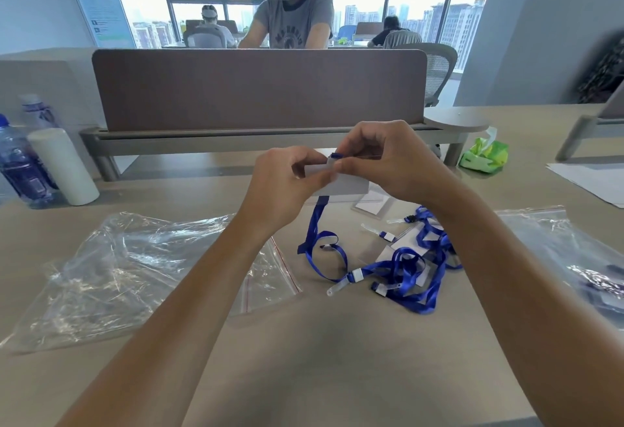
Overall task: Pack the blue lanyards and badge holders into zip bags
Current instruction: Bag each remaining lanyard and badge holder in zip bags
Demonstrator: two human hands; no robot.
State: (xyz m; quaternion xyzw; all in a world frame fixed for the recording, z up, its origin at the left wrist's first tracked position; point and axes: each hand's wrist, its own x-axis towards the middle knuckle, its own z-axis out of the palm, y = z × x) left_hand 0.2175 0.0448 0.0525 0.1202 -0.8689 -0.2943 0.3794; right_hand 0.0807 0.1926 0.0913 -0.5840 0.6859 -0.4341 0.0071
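Note:
Above the desk, my left hand (287, 183) pinches the top edge of a clear badge holder (347, 185). My right hand (381, 160) pinches the blue lanyard clip (336, 155) at the holder's top. That lanyard's strap (315, 234) hangs down from the holder to the table. A tangle of blue lanyards (412, 271) with clear tabs lies on the table at the right, over more badge holders (374, 203). An open clear zip bag (141, 268) with a red seal line lies flat on the left.
A second zip bag (580, 257) with dark contents lies at the right edge. Two water bottles (20, 163) and a white cylinder (64, 166) stand at the far left. A brown divider panel (256, 89) runs along the back, with a green tissue pack (484, 154) beside it.

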